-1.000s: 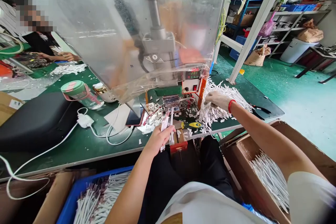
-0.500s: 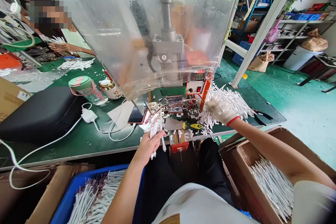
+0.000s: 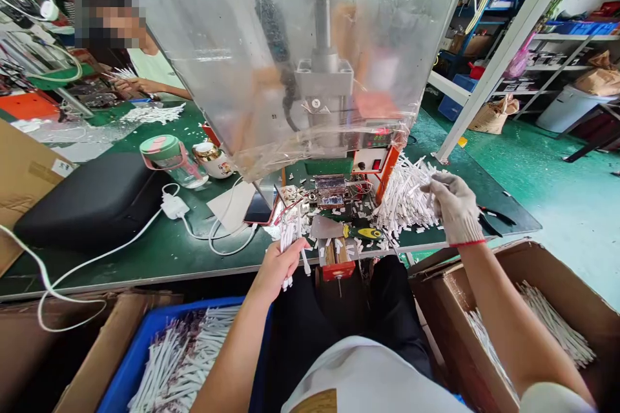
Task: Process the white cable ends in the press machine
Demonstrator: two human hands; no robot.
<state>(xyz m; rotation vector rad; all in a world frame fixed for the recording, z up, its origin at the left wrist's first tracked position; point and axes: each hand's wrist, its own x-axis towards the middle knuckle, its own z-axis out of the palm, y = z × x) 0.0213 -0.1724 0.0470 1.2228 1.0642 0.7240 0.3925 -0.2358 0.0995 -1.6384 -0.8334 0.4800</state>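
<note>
My bare left hand [image 3: 281,264] is closed around a small bundle of white strips [image 3: 290,239], just in front of the bench edge. On the right, my right hand [image 3: 453,203] wears a white glove with a red cuff. Its fingers are bent together at the right side of a large pile of white strips [image 3: 404,197]; what they hold, if anything, is too small to make out. Between the hands lie a scraper with a yellow and black handle [image 3: 363,232] and a small metal fixture [image 3: 330,190] below the press.
A clear shield [image 3: 217,45] hangs before the press. Pliers [image 3: 491,219] lie at right. A phone [image 3: 260,206], cup [image 3: 213,161], jar [image 3: 169,158] and black case [image 3: 92,200] stand left. Below are a blue bin [image 3: 116,387] and carton [image 3: 436,310]. Another person sits at far left.
My right hand has moved right and lifted from the middle of the pile to its right side. My left hand keeps its bundle. The view has shifted slightly left.
</note>
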